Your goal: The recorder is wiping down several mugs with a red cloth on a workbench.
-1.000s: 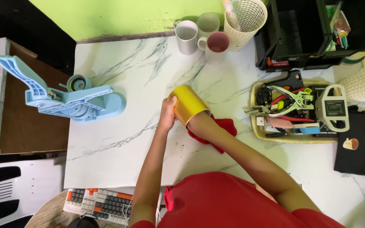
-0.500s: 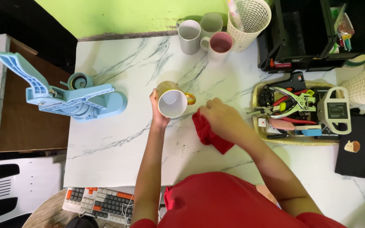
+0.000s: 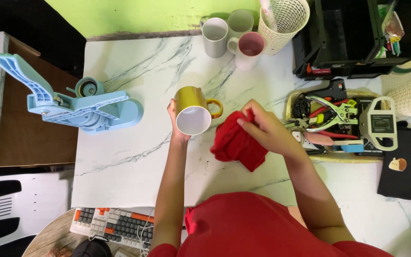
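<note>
Head view: mug [image 3: 193, 112] has rotated since a second ago. Then it lay side-on with the yellow wall facing the camera and both hands on it; now the white inside and open mouth face up, handle out to the right. Right hand [image 3: 267, 131] has come off the mug and pulled back with the red cloth [image 3: 236, 145]. Reads as one wipe pass done and the mug being re-presented, mouth toward the cloth; judgement only.

Left hand [image 3: 174, 119]: closed around the mug's left wall, fingers behind it, thumb side toward the body. Mug is held off the marble table [image 3: 134, 162], not resting on it.

Right hand: clenched on the bunched cloth, cloth hanging below and left of the fingers. Mug sits to the left of that hand, near but apart; a gap of bare table shows between handle and cloth.

Around: blue press [image 3: 72, 102] well left of the left hand. Three more mugs [image 3: 234, 38] beyond both hands at the far edge. Tool tray [image 3: 338, 119] just right of the right hand.
</note>
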